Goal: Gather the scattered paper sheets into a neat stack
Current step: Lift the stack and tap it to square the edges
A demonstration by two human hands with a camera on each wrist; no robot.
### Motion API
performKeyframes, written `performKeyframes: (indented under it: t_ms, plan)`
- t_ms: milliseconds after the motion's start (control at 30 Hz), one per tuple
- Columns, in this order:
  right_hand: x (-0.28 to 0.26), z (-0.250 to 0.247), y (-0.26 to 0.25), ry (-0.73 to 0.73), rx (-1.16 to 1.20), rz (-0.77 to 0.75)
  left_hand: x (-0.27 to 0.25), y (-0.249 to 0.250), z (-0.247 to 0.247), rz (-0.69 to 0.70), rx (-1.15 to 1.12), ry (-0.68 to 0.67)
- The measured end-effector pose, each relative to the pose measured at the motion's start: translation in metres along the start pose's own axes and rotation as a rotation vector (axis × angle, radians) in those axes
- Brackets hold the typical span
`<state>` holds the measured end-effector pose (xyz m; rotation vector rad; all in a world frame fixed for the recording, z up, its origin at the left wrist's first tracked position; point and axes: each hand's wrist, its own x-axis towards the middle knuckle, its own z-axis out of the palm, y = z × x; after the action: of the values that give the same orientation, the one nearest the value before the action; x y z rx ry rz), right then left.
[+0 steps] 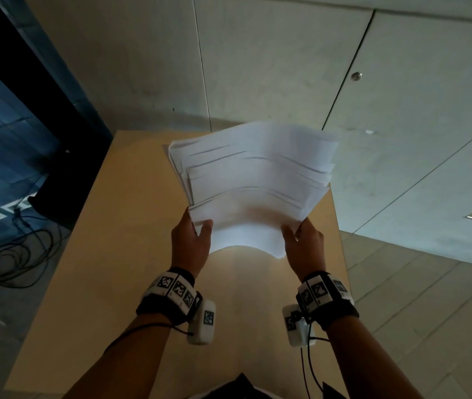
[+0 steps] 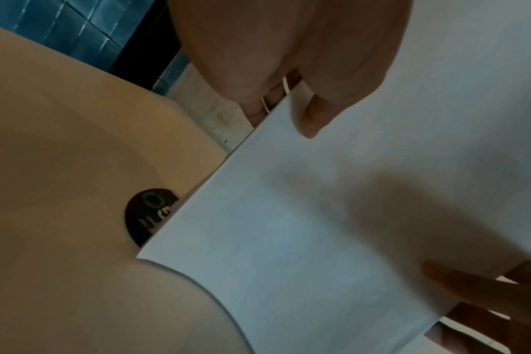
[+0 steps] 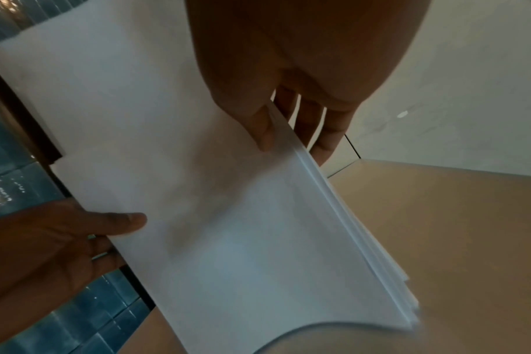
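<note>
Tan table (image 1: 119, 254): no loose sheets visible. Paper sheets (image 1: 255, 180) gathered, fanned unevenly, gripped by left hand (image 1: 190, 243) and right hand (image 1: 305, 246); squaring remains.

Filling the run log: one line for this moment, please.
left hand: grips paper sheets | right hand: grips sheets | sheets: above table, edges uneven

The sheets (image 1: 253, 185) are hanging above the table (image 1: 108, 254), fanning away toward the wall (image 1: 272, 59) behind it. The left hand (image 1: 190, 243) is pinching their near left corner, the right hand (image 1: 305, 246) their near right. Cables (image 1: 13, 254) are lying on the floor left of the table.
</note>
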<state>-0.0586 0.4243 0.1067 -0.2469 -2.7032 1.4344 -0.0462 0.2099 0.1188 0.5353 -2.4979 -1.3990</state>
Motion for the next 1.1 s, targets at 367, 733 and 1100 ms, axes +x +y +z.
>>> performKeyframes:
  t_ms: [367, 733, 1100]
  plan:
    - [0.009, -0.034, -0.047, 0.181, 0.05, -0.202, 0.009, 0.04, -0.019, 0.144, -0.112, 0.086]
    - [-0.003, 0.007, 0.016, 0.023, -0.085, -0.027, -0.002, -0.006, 0.009, 0.002, -0.028, -0.041]
    - [0.008, -0.038, -0.05, 0.253, 0.04, -0.232, 0.012, 0.056, -0.017, 0.225, -0.194, 0.148]
